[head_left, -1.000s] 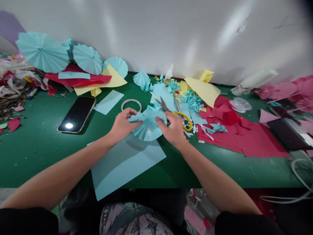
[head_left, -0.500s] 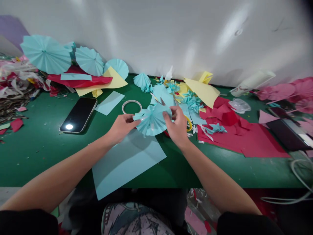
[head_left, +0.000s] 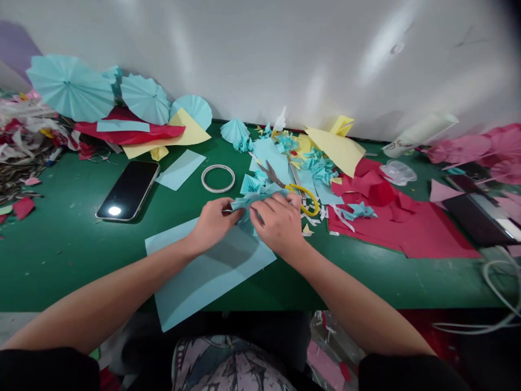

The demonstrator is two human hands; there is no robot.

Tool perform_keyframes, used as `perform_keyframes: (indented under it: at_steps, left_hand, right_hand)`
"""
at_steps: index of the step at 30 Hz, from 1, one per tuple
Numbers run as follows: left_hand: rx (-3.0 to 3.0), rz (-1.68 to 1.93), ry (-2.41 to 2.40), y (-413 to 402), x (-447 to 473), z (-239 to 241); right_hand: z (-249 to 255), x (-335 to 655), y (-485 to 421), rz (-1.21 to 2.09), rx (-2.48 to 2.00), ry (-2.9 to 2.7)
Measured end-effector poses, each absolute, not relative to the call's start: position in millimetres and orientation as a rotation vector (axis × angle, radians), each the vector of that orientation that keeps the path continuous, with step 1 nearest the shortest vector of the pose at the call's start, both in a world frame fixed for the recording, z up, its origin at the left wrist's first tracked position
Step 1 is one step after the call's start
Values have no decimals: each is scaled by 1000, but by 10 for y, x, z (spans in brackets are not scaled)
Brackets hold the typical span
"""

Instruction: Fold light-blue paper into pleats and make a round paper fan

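Note:
My left hand pinches the left end of a pleated light-blue paper fan. My right hand lies over the fan's right part with its fingers curled on it, hiding much of the paper. Beneath both hands a flat light-blue sheet rests on the green table, its near corner past the edge. Yellow-handled scissors lie just beyond my right hand, blades pointing away to the left. A roll of tape is flat on the table beyond my left hand.
A phone with a bright spot of glare lies at left. Pleated blue paper rounds lean on the wall. Red paper sheets, yellow paper and blue scraps are on the right, with a cable at the edge.
The fan has turned from spread flat facing me to edge-on and lower. My right hand has rolled over it, palm down, and the yellow scissor handles have come into view.

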State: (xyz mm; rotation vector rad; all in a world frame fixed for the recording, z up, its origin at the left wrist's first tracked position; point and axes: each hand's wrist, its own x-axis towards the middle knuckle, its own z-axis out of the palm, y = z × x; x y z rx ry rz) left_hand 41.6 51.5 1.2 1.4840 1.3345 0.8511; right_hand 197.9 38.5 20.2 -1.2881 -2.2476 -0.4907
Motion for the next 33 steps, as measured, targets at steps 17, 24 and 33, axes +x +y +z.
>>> perform_keyframes:
  at_steps: [17, 24, 33]
  left_hand:
    - [1688, 810, 1405, 438, 456, 139]
    - [1783, 957, 1285, 414, 462, 106]
    - [1889, 967, 1308, 443, 453, 82]
  right_hand:
    - [249, 1957, 402, 3, -1514, -2341]
    - [249, 1935, 390, 123, -1564, -2303]
    - [253, 1925, 396, 173, -1582, -2308]
